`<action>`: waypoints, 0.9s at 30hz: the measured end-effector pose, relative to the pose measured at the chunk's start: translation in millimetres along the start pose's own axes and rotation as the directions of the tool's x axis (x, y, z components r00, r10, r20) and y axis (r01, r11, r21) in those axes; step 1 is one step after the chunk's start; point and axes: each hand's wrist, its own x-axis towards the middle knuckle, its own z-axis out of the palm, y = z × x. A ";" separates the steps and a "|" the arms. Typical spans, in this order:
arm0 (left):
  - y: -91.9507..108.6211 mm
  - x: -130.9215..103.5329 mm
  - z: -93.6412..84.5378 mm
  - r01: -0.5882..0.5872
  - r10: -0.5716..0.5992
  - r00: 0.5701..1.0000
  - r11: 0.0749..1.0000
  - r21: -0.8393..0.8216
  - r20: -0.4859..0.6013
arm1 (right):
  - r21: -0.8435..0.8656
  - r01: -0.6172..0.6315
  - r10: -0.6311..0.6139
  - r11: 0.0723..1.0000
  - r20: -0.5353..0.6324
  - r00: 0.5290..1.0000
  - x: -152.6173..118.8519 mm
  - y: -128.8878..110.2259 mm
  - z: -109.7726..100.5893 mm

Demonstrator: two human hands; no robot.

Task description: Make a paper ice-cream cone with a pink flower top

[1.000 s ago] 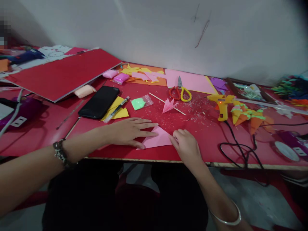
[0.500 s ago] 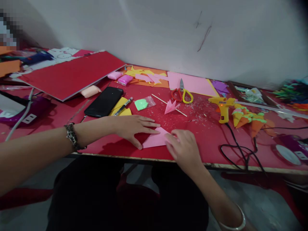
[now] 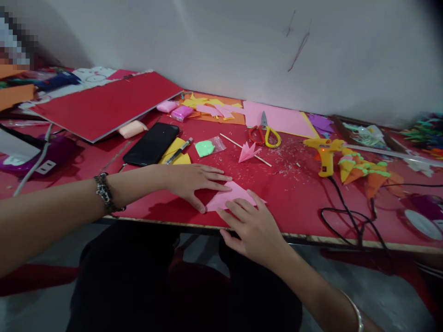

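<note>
The left hand (image 3: 188, 181), at nine o'clock to the pink paper (image 3: 236, 190) near the front edge of the red table (image 3: 297, 207), lies with fingers spread, seemingly to keep it from sliding. The right hand (image 3: 254, 226), at four o'clock, rests parted, slightly curved fingers over it, perhaps to press it flat (its thumb stands clear). Both hands hide parts of the paper, so its full outline is hard to make out.
</note>
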 end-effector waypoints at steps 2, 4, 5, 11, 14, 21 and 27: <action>0.4 0.1 -0.4 0.003 -0.003 1.000 1.000 -0.001 0.006 | -0.019 0.009 -0.009 1.000 -0.010 1.000 -3.8 7.8 -4.4; 1.2 0.5 -1.2 0.018 -0.018 1.000 1.000 -0.017 0.012 | -0.046 0.005 -0.005 0.999 -0.003 1.000 -9.8 16.1 -9.4; 1.7 0.7 -1.8 0.029 -0.028 0.999 0.999 -0.031 0.016 | -0.061 -0.002 0.002 0.998 0.005 1.000 -13.6 20.0 -11.9; 6.4 2.4 -5.8 0.086 -0.082 0.994 0.995 -0.054 0.067 | -0.158 -0.079 0.086 0.984 0.043 0.995 -38.0 37.3 -22.4; 6.0 2.3 -5.5 0.068 -0.067 0.995 0.998 -0.006 0.075 | -0.194 -0.104 0.118 0.976 0.062 0.991 -47.4 44.8 -24.8; -2.3 1.9 -3.9 0.004 -0.016 0.995 0.993 0.122 0.096 | -0.230 -0.145 0.168 0.962 0.084 0.982 -60.3 58.6 -30.1; 23.7 -1.7 -3.0 -0.043 0.052 0.998 0.959 0.279 -0.025 | -0.233 -0.162 0.202 0.959 0.160 0.966 -55.0 52.3 -37.0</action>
